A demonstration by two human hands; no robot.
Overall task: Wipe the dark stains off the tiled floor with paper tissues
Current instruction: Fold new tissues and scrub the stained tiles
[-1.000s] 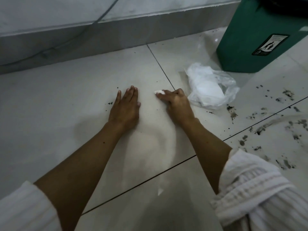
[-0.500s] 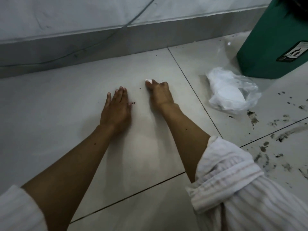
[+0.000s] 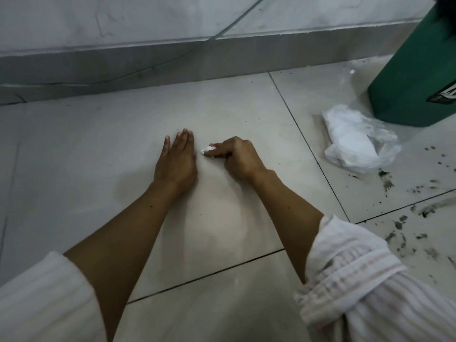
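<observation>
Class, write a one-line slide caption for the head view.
Right hand presses a tissue on the floor tile beside the flat left hand.

Small white tissue wad (image 3: 206, 149) on tile; dark stains (image 3: 404, 218) far right

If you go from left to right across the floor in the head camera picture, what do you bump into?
Left hand → tissue → right hand → plastic bag → green bin
</observation>
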